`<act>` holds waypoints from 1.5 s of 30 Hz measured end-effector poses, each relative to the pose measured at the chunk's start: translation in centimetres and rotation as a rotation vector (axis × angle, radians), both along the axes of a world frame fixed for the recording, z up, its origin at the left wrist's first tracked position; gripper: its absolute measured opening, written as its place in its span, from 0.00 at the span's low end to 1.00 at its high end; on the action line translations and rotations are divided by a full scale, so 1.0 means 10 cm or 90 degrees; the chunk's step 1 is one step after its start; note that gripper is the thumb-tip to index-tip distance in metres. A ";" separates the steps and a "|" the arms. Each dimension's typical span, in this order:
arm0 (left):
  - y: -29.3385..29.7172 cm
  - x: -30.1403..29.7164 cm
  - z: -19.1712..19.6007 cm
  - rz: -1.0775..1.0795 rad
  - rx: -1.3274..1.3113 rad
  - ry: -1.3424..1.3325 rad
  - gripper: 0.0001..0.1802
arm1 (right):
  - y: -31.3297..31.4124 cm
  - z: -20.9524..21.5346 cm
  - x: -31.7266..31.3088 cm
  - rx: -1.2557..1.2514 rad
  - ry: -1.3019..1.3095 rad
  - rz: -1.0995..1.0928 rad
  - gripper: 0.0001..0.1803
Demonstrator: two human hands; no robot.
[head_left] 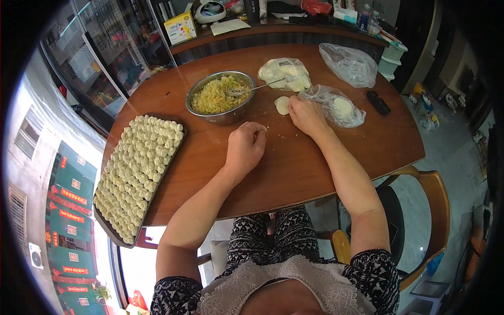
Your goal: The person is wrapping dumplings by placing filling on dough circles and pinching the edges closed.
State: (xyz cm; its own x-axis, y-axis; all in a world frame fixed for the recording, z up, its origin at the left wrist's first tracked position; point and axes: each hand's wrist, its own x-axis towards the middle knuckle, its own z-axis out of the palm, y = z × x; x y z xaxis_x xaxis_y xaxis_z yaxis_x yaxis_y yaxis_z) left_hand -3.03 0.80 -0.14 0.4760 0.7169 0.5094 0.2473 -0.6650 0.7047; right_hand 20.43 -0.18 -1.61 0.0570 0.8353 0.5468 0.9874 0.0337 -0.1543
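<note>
My left hand [245, 147] is closed just above the table, in front of the metal bowl [220, 115]; its curled fingers hide anything they hold. A yellow-green chopped filling [218, 94] fills the bowl, and a metal spoon [241, 93] rests in it, handle pointing right. Farther right, my right hand [308, 116] has its fingertips pinched at the edge of a pale round dumpling wrapper [282, 105]. More wrappers lie in a clear plastic bag [286, 73] beyond it. Beside my right hand, another clear bag [344, 116] holds a round wrapper [342, 106].
A dark tray [119, 239] packed with rows of small folded dumplings [139, 173] stands at the table's left edge. A crumpled plastic bag [349, 65] and a black object [378, 103] lie to the right. A wooden chair [438, 210] stands at the right.
</note>
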 end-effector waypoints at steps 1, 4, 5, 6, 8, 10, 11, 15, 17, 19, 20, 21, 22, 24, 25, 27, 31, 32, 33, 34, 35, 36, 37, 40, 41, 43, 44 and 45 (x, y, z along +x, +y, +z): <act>0.00 0.00 0.01 0.002 0.007 -0.002 0.09 | 0.00 0.00 0.01 0.010 0.015 -0.006 0.08; -0.02 -0.01 0.05 0.001 -0.036 -0.003 0.07 | -0.01 0.02 0.02 0.025 0.069 -0.020 0.08; -0.02 -0.01 0.05 0.003 -0.044 0.000 0.08 | -0.01 0.03 0.03 0.018 0.092 -0.022 0.08; -0.02 -0.02 0.06 0.004 -0.052 0.004 0.08 | -0.01 0.04 0.03 0.012 0.115 -0.024 0.08; -0.02 -0.01 0.06 0.003 -0.061 0.008 0.08 | 0.01 0.00 0.09 0.034 0.176 -0.010 0.09; -0.02 -0.01 0.06 0.006 -0.064 0.008 0.08 | 0.02 0.00 0.11 0.047 0.258 0.007 0.08; -0.01 -0.02 0.05 0.005 -0.076 0.011 0.08 | 0.01 0.02 0.10 0.047 0.309 0.016 0.08; 0.04 -0.01 0.00 -0.021 -0.200 -0.005 0.09 | 0.02 0.04 0.11 -0.011 0.525 0.073 0.08; 0.07 -0.01 -0.03 -0.042 -0.257 -0.039 0.09 | -0.02 0.12 0.02 -0.079 0.667 0.173 0.08; 0.12 -0.01 -0.09 -0.068 -0.273 -0.084 0.09 | -0.07 0.19 -0.09 -0.125 0.774 0.243 0.09; 0.13 -0.01 -0.11 -0.070 -0.259 -0.093 0.08 | -0.10 0.23 -0.15 -0.135 0.811 0.263 0.10; 0.14 -0.01 -0.13 -0.073 -0.244 -0.102 0.08 | -0.11 0.23 -0.21 -0.146 0.847 0.283 0.10; 0.14 0.00 -0.13 -0.078 -0.229 -0.110 0.08 | -0.12 0.22 -0.24 -0.151 0.847 0.298 0.10; 0.14 0.01 -0.12 -0.076 -0.263 -0.108 0.08 | -0.13 0.20 -0.28 -0.160 0.845 0.327 0.10; 0.14 0.01 -0.11 -0.074 -0.279 -0.107 0.07 | -0.13 0.19 -0.30 -0.168 0.825 0.333 0.10; 0.13 0.01 -0.09 -0.068 -0.273 -0.093 0.07 | -0.13 0.17 -0.34 -0.183 0.785 0.343 0.10; 0.14 0.01 -0.10 -0.065 -0.270 -0.093 0.05 | -0.15 0.13 -0.45 -0.202 0.734 0.388 0.09; 0.14 0.01 -0.11 -0.060 -0.260 -0.091 0.05 | -0.16 0.13 -0.47 -0.200 0.719 0.391 0.09; 0.14 0.01 -0.11 -0.055 -0.249 -0.088 0.05 | -0.16 0.13 -0.48 -0.199 0.705 0.393 0.08; 0.15 0.01 -0.11 -0.048 -0.238 -0.085 0.05 | -0.16 0.13 -0.49 -0.196 0.696 0.394 0.08; 0.16 0.01 -0.13 -0.048 -0.234 -0.084 0.05 | -0.16 0.13 -0.51 -0.192 0.686 0.395 0.08; 0.18 0.00 -0.16 -0.048 -0.230 -0.083 0.04 | -0.16 0.13 -0.52 -0.188 0.677 0.395 0.08; 0.18 0.01 -0.16 -0.049 -0.227 -0.082 0.04 | -0.17 0.14 -0.52 -0.194 0.687 0.396 0.08; 0.17 0.01 -0.15 -0.046 -0.260 -0.100 0.05 | -0.17 0.14 -0.53 -0.202 0.708 0.402 0.07; 0.16 0.01 -0.13 -0.045 -0.271 -0.100 0.05 | -0.16 0.13 -0.53 -0.199 0.709 0.408 0.07; 0.15 0.00 -0.10 -0.044 -0.291 -0.101 0.05 | -0.15 0.12 -0.54 -0.198 0.708 0.412 0.06; 0.15 0.00 -0.11 -0.044 -0.292 -0.103 0.05 | -0.15 0.12 -0.55 -0.200 0.705 0.411 0.06; 0.16 0.00 -0.13 -0.045 -0.294 -0.106 0.05 | -0.15 0.11 -0.55 -0.202 0.702 0.410 0.06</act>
